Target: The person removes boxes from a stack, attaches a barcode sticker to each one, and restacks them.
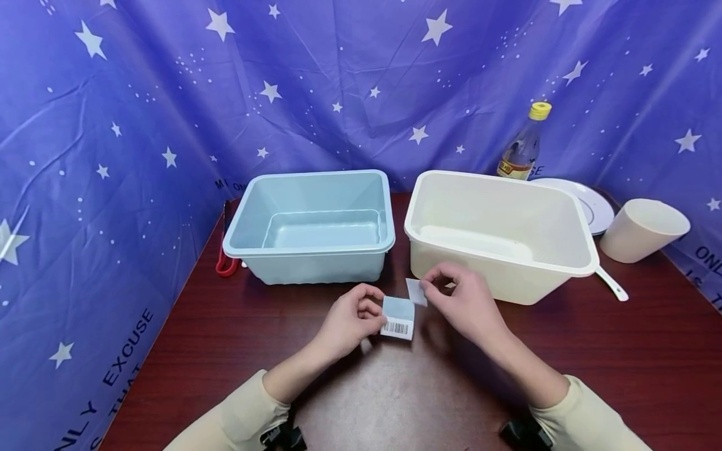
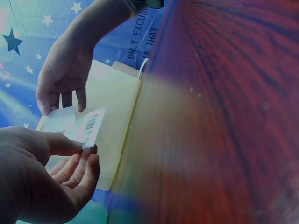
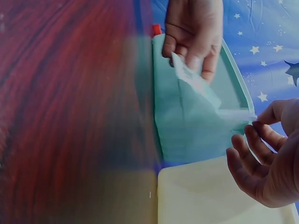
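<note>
My left hand (image 1: 352, 319) pinches a small flat square packet (image 1: 398, 318) between thumb and fingers. The packet is pale blue-grey above, with a white barcode strip along its near part. My right hand (image 1: 462, 300) pinches a thin whitish sheet (image 1: 416, 292) by its edge, just right of the packet's top corner. In the left wrist view the sheet (image 2: 60, 119) overlaps the packet's upper side, while the barcode (image 2: 89, 129) faces the camera. The right wrist view has the sheet (image 3: 237, 115) stretching from my right fingertips to the packet (image 3: 198, 86).
Behind the hands stand a light blue tub (image 1: 318, 266) and a cream tub (image 1: 468, 260). A yellow-capped bottle (image 1: 520, 147), white plate (image 1: 600, 207), cream cup (image 1: 640, 232) and white handle (image 1: 612, 284) are at the right. A red-handled tool (image 1: 227, 266) lies left of the blue tub.
</note>
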`<act>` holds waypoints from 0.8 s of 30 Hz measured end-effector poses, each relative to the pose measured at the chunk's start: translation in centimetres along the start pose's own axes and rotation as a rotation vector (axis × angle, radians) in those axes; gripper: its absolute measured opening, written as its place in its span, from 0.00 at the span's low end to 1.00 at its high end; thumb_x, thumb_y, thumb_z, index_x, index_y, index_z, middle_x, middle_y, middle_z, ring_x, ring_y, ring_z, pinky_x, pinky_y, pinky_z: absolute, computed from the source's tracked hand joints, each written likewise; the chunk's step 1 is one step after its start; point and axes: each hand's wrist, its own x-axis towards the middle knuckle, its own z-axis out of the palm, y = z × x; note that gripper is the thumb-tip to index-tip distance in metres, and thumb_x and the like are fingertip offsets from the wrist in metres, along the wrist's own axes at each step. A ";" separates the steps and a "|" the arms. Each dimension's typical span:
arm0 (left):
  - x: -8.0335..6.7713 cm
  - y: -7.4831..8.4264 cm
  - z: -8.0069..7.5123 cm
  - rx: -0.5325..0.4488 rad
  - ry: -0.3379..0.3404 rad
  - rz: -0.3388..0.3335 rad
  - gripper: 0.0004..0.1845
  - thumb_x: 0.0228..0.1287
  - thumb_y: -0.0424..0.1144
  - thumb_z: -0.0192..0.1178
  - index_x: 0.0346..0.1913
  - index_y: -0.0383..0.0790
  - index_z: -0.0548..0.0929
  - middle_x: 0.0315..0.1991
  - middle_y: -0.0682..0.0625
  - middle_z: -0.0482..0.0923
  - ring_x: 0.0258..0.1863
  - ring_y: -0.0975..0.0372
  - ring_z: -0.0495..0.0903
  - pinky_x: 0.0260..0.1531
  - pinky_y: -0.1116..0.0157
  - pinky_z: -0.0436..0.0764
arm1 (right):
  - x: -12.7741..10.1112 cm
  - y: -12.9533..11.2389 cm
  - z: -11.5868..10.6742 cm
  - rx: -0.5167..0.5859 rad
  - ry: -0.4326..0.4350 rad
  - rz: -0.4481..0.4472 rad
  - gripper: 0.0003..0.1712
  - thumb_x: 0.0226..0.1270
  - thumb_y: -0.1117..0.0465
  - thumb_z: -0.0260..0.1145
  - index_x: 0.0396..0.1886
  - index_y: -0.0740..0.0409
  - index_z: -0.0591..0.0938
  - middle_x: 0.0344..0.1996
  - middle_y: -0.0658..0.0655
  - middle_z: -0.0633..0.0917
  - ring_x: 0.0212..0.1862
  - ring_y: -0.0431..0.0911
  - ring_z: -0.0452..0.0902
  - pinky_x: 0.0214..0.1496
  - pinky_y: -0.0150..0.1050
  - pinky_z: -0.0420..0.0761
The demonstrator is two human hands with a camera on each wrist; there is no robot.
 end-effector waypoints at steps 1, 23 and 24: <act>0.0 0.0 0.0 0.008 -0.012 -0.015 0.18 0.59 0.23 0.66 0.52 0.32 0.77 0.31 0.44 0.85 0.25 0.64 0.79 0.26 0.69 0.79 | 0.0 0.0 -0.1 0.000 0.006 -0.003 0.05 0.64 0.66 0.69 0.31 0.52 0.86 0.29 0.45 0.85 0.34 0.43 0.79 0.39 0.40 0.80; -0.1 0.7 -0.4 -0.038 -0.060 0.207 0.07 0.70 0.28 0.61 0.47 0.37 0.84 0.41 0.44 0.83 0.34 0.44 0.83 0.36 0.51 0.84 | 0.1 0.3 0.2 0.410 -0.550 0.153 0.06 0.72 0.65 0.66 0.40 0.66 0.84 0.35 0.61 0.85 0.38 0.63 0.83 0.40 0.53 0.86; -0.1 0.7 -0.4 -0.032 -0.069 0.227 0.07 0.70 0.27 0.61 0.47 0.38 0.84 0.41 0.47 0.82 0.34 0.46 0.82 0.36 0.52 0.84 | 0.1 0.3 0.3 0.417 -0.565 0.148 0.07 0.72 0.65 0.66 0.40 0.66 0.84 0.35 0.62 0.84 0.38 0.62 0.83 0.41 0.52 0.86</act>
